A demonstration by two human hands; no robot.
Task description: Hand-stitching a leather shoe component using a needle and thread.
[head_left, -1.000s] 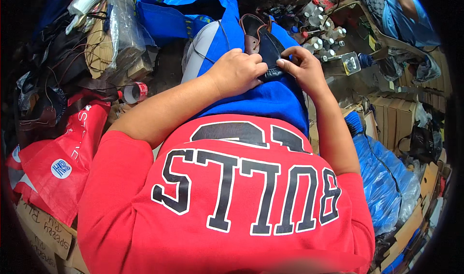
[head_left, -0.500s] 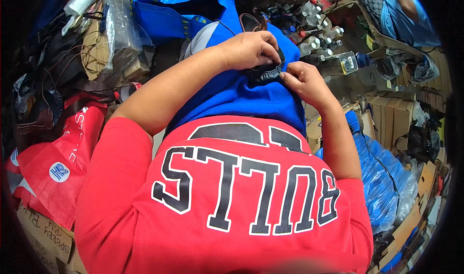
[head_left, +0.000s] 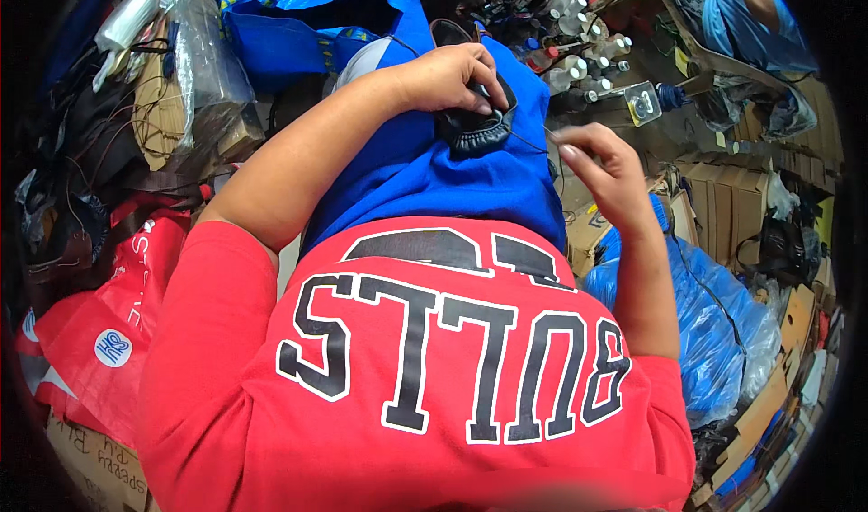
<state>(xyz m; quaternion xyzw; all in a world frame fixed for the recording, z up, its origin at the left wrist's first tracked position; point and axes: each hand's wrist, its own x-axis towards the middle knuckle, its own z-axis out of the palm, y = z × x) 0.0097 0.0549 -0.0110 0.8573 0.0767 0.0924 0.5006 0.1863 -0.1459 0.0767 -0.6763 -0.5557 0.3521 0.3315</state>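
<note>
A black leather shoe [head_left: 479,138] with a puckered, gathered toe edge lies on the blue cloth [head_left: 407,178] over my lap. My left hand [head_left: 459,80] is closed on its upper side, fingers curled into the opening. From the shoe's right edge a thin dark thread [head_left: 529,142] runs out to my right hand [head_left: 599,161], which is raised to the right and pinches it between thumb and fingers. Whether a needle is also in that pinch is too small to tell. A brown shoe part [head_left: 449,33] shows just beyond my left hand.
Several small bottles [head_left: 568,69] stand at the far right, near a clear square container [head_left: 643,105]. A blue bag [head_left: 271,33] lies at the far left, cardboard boxes [head_left: 714,196] and a blue plastic-wrapped bundle [head_left: 687,322] to the right. Another person's blue clothing [head_left: 750,24] shows at the top right.
My right hand has moved away from the shoe to the right, drawing the thread out. My left hand stays on the shoe, which shows more of its puckered edge.
</note>
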